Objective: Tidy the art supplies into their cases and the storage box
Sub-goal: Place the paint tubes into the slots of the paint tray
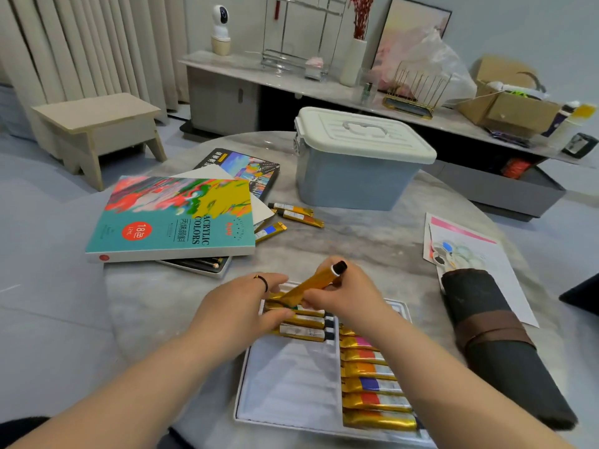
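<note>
At the counter's (372,241) near edge I log a white tray (285,384). Gold tubes (372,385) fill its right column, with a few more at upper left. The right hand (343,296) has its fingers clamped on a black-capped paint tube (311,285), tilted above the tray. The left hand (240,306) hides the crimped ends; its fingers are bent, but I cannot tell whether they grip anything. A brush roll (496,335) lies just right of the tray. Loose tubes (298,215) sit between the acrylic box (168,222) and the lidded storage box (356,176). The tray's near corner is cut off.
</note>
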Available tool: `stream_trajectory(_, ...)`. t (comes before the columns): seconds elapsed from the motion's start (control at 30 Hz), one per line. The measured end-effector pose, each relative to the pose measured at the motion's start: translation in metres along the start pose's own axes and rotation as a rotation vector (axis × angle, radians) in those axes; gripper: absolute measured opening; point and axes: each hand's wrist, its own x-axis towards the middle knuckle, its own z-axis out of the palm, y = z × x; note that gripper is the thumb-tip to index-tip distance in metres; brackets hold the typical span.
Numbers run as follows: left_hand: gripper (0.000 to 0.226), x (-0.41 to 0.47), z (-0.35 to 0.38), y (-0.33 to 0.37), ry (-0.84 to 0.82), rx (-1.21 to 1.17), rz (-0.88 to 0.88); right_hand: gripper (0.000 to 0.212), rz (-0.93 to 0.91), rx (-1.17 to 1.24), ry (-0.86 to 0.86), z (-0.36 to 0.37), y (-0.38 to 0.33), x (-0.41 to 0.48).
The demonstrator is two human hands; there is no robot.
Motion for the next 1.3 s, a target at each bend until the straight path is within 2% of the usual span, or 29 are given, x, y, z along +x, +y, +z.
stream_trajectory(0.1, 0.038, -0.006, 0.01, 0.01, -0.017, 0.014, 0.082, 0.025, 0.015, 0.23, -0.037, 0.003, 0.008, -0.019)
stream_trajectory(0.2, 0.067, -0.007, 0.011, 0.011, -0.072, 0.18, 0.115, 0.019, 0.024, 0.235, -0.053, 0.003, 0.021, -0.026)
stream_trajectory(0.23, 0.069, -0.006, 0.011, 0.009, -0.087, 0.234, 0.112, 0.019, 0.036, 0.265, -0.042, 0.001, 0.026, -0.027)
stream_trajectory(0.27, 0.061, -0.006, 0.011, 0.007, -0.096, 0.283, 0.105, 0.021, 0.052, 0.272, -0.026, -0.001, 0.03, -0.027)
stream_trajectory(0.33, 0.04, -0.006, 0.013, 0.001, -0.105, 0.372, 0.141, 0.025, 0.052, 0.15, 0.012, -0.006, 0.039, -0.026)
stream_trajectory(0.43, 0.035, -0.009, 0.015, -0.001, -0.115, 0.412, 0.156, 0.027, -0.018, -0.036, -0.018, -0.008, 0.045, -0.025)
stream_trajectory(0.53, 0.023, -0.01, 0.016, 0.003, -0.049, 0.444, 0.256, 0.009, -0.114, -0.337, -0.069, -0.007, 0.047, -0.027)
stream_trajectory(0.67, 0.032, -0.012, 0.029, -0.002, -0.146, 0.483, 0.288, 0.019, -0.189, -0.601, -0.138, -0.003, 0.053, -0.029)
stream_trajectory(0.7, 0.035, -0.014, 0.029, 0.001, -0.181, 0.499, 0.278, 0.02, -0.188, -0.631, -0.132, -0.002, 0.053, -0.029)
stream_trajectory(0.77, 0.037, -0.011, 0.042, -0.009, -0.104, 0.463, 0.308, 0.021, -0.176, -0.663, -0.121, 0.0, 0.051, -0.029)
stream_trajectory(0.87, 0.027, -0.012, 0.031, 0.005, -0.16, 0.366, 0.283, 0.022, -0.163, -0.7, -0.112, 0.002, 0.051, -0.027)
stream_trajectory(0.93, 0.034, -0.011, 0.034, -0.001, -0.1, 0.366, 0.262, 0.022, -0.16, -0.725, -0.11, 0.004, 0.051, -0.027)
stream_trajectory(1.1, 0.028, -0.01, 0.03, -0.006, -0.182, 0.422, 0.184, 0.022, -0.144, -0.757, -0.125, 0.007, 0.05, -0.023)
stream_trajectory(1.2, 0.029, -0.009, 0.033, -0.006, -0.221, 0.471, 0.202, 0.02, -0.127, -0.796, -0.167, 0.009, 0.048, -0.021)
stream_trajectory(1.3, 0.026, -0.008, 0.032, -0.006, -0.219, 0.397, 0.143, 0.024, -0.103, -0.794, -0.179, 0.01, 0.049, -0.019)
